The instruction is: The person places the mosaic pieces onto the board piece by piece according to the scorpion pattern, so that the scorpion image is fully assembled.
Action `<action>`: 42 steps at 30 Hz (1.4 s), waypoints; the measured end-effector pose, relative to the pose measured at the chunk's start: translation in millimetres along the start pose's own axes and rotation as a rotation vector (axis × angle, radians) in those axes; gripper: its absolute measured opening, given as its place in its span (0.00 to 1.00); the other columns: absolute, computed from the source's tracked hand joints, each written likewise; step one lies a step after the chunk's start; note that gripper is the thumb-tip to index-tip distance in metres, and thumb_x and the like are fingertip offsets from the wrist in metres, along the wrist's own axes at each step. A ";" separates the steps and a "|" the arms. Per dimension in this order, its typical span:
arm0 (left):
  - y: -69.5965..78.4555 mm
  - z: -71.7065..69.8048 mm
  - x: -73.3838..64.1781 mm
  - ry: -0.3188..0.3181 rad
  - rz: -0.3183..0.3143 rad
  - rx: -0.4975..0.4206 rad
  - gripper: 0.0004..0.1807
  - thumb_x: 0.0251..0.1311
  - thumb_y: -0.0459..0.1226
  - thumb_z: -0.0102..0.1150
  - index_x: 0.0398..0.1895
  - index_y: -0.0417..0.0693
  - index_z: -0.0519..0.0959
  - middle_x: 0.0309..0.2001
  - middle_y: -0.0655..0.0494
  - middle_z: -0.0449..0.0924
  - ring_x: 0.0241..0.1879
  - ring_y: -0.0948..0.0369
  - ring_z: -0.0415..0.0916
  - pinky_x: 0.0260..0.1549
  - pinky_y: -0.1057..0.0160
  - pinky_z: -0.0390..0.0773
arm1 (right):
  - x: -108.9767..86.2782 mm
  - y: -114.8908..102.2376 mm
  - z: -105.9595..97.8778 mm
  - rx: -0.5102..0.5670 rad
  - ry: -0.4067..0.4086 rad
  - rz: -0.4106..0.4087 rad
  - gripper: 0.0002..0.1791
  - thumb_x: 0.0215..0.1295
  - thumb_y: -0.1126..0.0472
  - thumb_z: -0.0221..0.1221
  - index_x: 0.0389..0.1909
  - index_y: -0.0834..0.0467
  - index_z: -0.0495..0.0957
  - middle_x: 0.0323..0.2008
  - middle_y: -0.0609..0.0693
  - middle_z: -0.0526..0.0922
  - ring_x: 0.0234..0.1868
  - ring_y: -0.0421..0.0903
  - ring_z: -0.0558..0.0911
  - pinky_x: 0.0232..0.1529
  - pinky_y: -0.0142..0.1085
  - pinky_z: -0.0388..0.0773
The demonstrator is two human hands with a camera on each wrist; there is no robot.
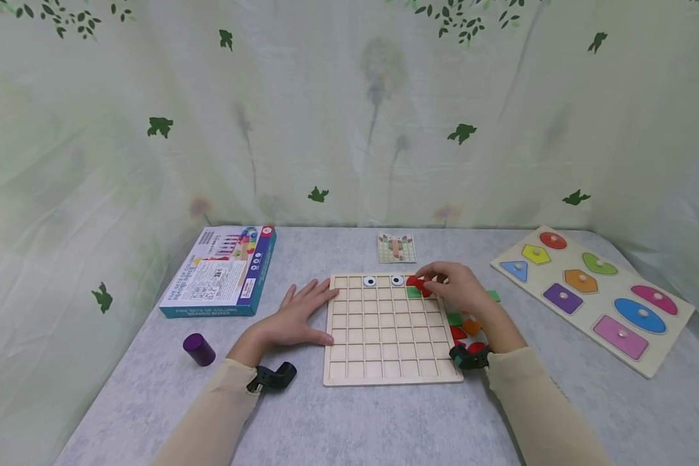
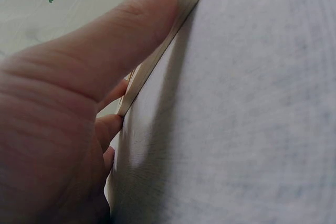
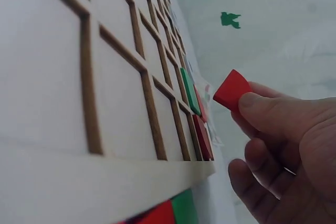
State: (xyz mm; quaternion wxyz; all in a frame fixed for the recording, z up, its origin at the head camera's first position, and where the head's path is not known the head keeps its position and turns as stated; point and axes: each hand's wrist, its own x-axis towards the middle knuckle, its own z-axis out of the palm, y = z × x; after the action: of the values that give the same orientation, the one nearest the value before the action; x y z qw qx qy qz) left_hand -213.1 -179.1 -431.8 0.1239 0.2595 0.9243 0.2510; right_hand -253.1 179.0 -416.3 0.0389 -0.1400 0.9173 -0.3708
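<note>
Box (image 1: 218, 275) reads "FIVE SETS OF"; left hand (image 1: 294, 320), spread, touches gridded board (image 1: 389, 336); right hand (image 1: 457, 286) pinches red piece (image 3: 231, 91).

Red piece (image 3: 231, 92), pale gridded board (image 1: 389, 336)

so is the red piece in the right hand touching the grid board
Apart: the right wrist view shows pale backdrop between the red piece in the right hand and the grid board.

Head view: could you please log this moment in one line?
right hand: pinches red piece | left hand: touches board, left edge | eye pieces: top row
</note>
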 end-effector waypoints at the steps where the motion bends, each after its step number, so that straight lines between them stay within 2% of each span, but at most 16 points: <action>1: 0.1 -0.2 -0.2 -0.001 -0.001 0.000 0.55 0.52 0.58 0.71 0.79 0.55 0.55 0.82 0.51 0.41 0.81 0.44 0.32 0.74 0.34 0.26 | 0.2 -0.5 1.2 -0.007 -0.003 0.001 0.10 0.70 0.62 0.60 0.49 0.54 0.84 0.44 0.53 0.84 0.40 0.48 0.78 0.39 0.36 0.77; 6: -0.1 -0.6 -0.8 0.000 0.005 0.007 0.55 0.52 0.58 0.71 0.79 0.54 0.55 0.82 0.49 0.41 0.81 0.43 0.32 0.74 0.33 0.27 | 0.7 -1.8 6.1 -0.013 -0.008 -0.022 0.06 0.70 0.62 0.60 0.44 0.55 0.84 0.44 0.54 0.84 0.37 0.48 0.76 0.35 0.35 0.75; 12: -0.1 -0.8 -0.4 0.003 0.004 0.007 0.55 0.51 0.58 0.71 0.79 0.54 0.55 0.82 0.49 0.41 0.81 0.43 0.33 0.74 0.33 0.27 | 0.8 -8.2 9.9 -0.026 0.004 -0.039 0.05 0.70 0.59 0.61 0.40 0.50 0.85 0.43 0.51 0.81 0.35 0.48 0.72 0.32 0.37 0.72; 25: 0.3 -0.6 -0.1 0.001 0.007 0.004 0.55 0.52 0.58 0.71 0.79 0.53 0.55 0.82 0.48 0.42 0.81 0.43 0.33 0.74 0.32 0.27 | 0.7 -12.5 13.8 -0.018 -0.027 -0.027 0.10 0.71 0.62 0.59 0.49 0.52 0.83 0.41 0.52 0.84 0.36 0.46 0.80 0.35 0.35 0.78; 34: -0.3 -0.6 0.0 0.000 0.008 -0.001 0.54 0.52 0.57 0.71 0.79 0.53 0.55 0.82 0.49 0.41 0.81 0.44 0.32 0.74 0.33 0.26 | 3.1 -16.4 23.6 0.007 0.028 -0.009 0.10 0.69 0.61 0.61 0.48 0.52 0.84 0.40 0.52 0.85 0.36 0.47 0.80 0.37 0.35 0.79; 42: -1.4 -0.3 1.0 -0.007 0.003 0.002 0.55 0.52 0.58 0.71 0.80 0.54 0.54 0.82 0.50 0.41 0.81 0.45 0.31 0.74 0.34 0.26 | 3.1 -15.6 29.0 -0.014 0.046 -0.014 0.10 0.69 0.63 0.61 0.48 0.53 0.84 0.40 0.53 0.85 0.36 0.46 0.81 0.39 0.38 0.81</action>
State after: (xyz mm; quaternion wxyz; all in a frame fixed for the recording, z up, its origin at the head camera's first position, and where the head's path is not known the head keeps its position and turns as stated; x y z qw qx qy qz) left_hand -214.6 -179.7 -432.4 0.1266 0.2617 0.9238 0.2492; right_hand -247.4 148.0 -426.4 0.0141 -0.1382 0.9195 -0.3677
